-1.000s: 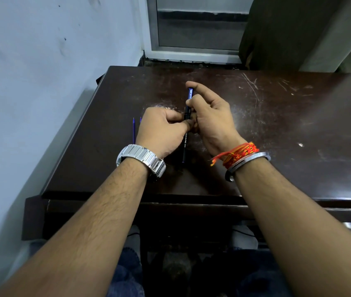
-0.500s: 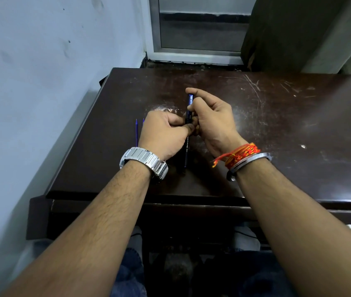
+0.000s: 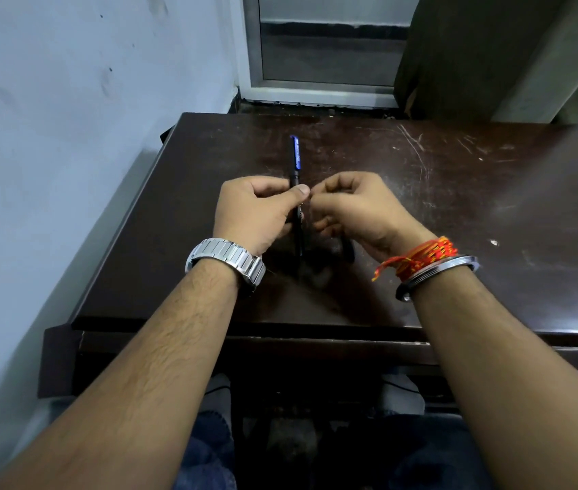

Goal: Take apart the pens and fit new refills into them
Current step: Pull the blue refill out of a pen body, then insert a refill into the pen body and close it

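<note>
Scratched dark table [image 3: 457, 192] by pale wall [image 3: 68, 100]; left hand [image 3: 255, 210] fingers pinched round pen [image 3: 295, 160]; right hand [image 3: 354, 206] curled beside, contents unclear.

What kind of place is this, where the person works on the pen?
Probably a plain room in a home or office. The person sits at a dark, scratched wooden desk set against a pale painted wall, with a metal-framed window and a dark curtain behind it.
</note>
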`<action>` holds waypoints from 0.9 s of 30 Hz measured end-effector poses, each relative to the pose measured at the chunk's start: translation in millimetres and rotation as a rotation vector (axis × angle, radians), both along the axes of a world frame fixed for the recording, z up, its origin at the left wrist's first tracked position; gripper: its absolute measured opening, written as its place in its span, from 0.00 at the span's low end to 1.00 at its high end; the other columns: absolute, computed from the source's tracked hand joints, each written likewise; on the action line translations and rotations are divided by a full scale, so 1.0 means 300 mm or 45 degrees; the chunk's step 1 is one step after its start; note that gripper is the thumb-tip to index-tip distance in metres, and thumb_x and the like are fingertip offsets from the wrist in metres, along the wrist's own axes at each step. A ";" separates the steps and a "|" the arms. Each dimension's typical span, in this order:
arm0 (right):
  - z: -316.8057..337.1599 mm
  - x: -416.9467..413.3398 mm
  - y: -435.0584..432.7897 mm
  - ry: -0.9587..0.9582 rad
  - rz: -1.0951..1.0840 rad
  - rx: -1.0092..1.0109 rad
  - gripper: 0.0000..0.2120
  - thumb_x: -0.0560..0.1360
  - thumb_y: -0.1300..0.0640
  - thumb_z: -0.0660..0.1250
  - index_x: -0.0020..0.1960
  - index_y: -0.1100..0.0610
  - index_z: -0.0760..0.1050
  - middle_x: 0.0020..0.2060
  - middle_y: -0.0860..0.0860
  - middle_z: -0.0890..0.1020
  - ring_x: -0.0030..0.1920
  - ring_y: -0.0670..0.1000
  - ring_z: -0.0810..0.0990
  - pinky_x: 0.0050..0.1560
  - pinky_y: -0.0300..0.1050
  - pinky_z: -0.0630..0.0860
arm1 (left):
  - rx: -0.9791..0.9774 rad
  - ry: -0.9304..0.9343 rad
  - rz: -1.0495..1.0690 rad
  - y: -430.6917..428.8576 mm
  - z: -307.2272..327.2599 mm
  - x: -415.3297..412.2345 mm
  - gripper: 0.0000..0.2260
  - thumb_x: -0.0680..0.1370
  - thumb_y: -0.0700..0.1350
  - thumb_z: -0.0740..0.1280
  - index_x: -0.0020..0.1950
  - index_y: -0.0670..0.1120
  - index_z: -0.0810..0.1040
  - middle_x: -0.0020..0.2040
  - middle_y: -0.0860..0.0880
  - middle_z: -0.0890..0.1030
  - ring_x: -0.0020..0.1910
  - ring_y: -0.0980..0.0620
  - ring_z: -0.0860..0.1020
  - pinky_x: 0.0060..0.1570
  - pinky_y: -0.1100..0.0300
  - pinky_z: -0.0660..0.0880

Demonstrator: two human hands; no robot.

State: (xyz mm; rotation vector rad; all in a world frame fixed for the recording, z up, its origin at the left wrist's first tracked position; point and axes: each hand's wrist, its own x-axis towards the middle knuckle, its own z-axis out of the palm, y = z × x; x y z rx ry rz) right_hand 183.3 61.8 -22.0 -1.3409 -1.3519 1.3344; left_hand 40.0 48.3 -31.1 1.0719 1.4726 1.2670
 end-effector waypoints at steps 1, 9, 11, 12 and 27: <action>-0.003 -0.001 -0.005 -0.046 0.056 0.000 0.05 0.71 0.66 0.72 0.41 0.59 0.78 0.28 0.53 0.81 0.27 0.48 0.79 0.29 0.40 0.77 | -0.007 -0.013 0.005 0.001 -0.001 -0.001 0.07 0.70 0.42 0.79 0.34 0.51 0.87 0.40 0.44 0.88 0.42 0.43 0.87 0.44 0.43 0.85; -0.022 0.011 0.005 -0.251 -0.060 0.058 0.07 0.67 0.60 0.79 0.35 0.61 0.83 0.29 0.57 0.83 0.28 0.49 0.80 0.36 0.54 0.83 | -0.022 0.072 0.033 -0.009 -0.001 0.023 0.06 0.72 0.46 0.79 0.36 0.47 0.87 0.38 0.45 0.87 0.40 0.45 0.87 0.41 0.49 0.85; -0.017 0.038 0.017 -0.293 -0.223 0.060 0.07 0.65 0.57 0.80 0.34 0.59 0.83 0.28 0.55 0.84 0.28 0.50 0.81 0.42 0.56 0.84 | -0.019 0.126 0.081 -0.007 0.001 0.024 0.10 0.73 0.50 0.77 0.33 0.48 0.85 0.33 0.49 0.86 0.34 0.49 0.86 0.37 0.53 0.85; -0.014 0.056 0.023 -0.341 -0.294 0.064 0.08 0.65 0.56 0.81 0.34 0.58 0.84 0.28 0.55 0.84 0.28 0.49 0.82 0.43 0.54 0.84 | -0.014 0.168 0.097 -0.006 -0.001 0.022 0.11 0.73 0.51 0.76 0.33 0.49 0.84 0.32 0.50 0.85 0.32 0.51 0.86 0.37 0.54 0.85; 0.017 0.121 0.029 -0.864 -0.338 -0.121 0.05 0.70 0.59 0.77 0.43 0.60 0.85 0.28 0.53 0.82 0.23 0.46 0.78 0.22 0.36 0.71 | -0.077 0.464 0.089 -0.003 -0.016 0.002 0.07 0.72 0.49 0.77 0.36 0.49 0.83 0.26 0.54 0.83 0.26 0.59 0.82 0.41 0.61 0.82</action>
